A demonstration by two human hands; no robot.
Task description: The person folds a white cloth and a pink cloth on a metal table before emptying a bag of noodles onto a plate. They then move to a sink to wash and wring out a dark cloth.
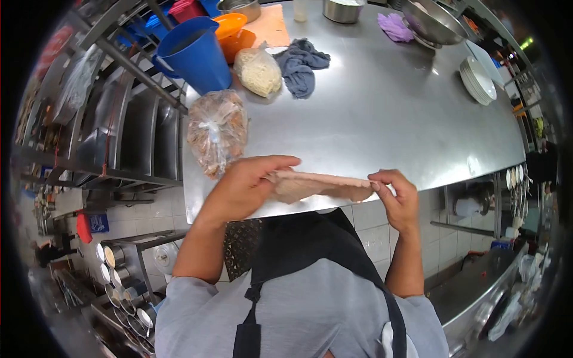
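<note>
"Sheet (322, 181) up front, folks: pale pinkish-beige, soft and cloth-like, stretched lengthwise between two bare hands! Where's it sitting?"

"Right at the six o'clock edge of a broad, shiny stainless-steel table (382, 119). Whether its underside brushes the metal, I can't tell from up here."

"Give me the grips!"

"Right hand (396, 196), three o'clock end: thumb and fingertips pinching the corner, nice and tight. Left hand (246, 186), nine o'clock end: holding on too, one finger reaching out straight along the far side. How the rest of those fingers close, I can't tell."

"And what's around the dial, taking the sheet as centre?"

"Ten o'clock, near the left hand: a clear, knotted plastic bag (222, 141), full of brownish pieces. Past it, half past ten, a tall blue plastic jug (194, 58). Eleven o'clock, a clear pouch (259, 74) of pale, crumbly stuff, with a crumpled grey-blue cloth (300, 68) just beside it, shy of twelve."

"Over on the other side?"

"One o'clock, well out: a crumpled purple cloth (394, 28) near a wide, shiny metal bowl (439, 27). Two o'clock: a stack of white dishes (476, 82), close to the table's far-right rim."

"And at six?"

"Black fabric apron (310, 238), over a grey short-sleeved top (298, 298)!"
</note>
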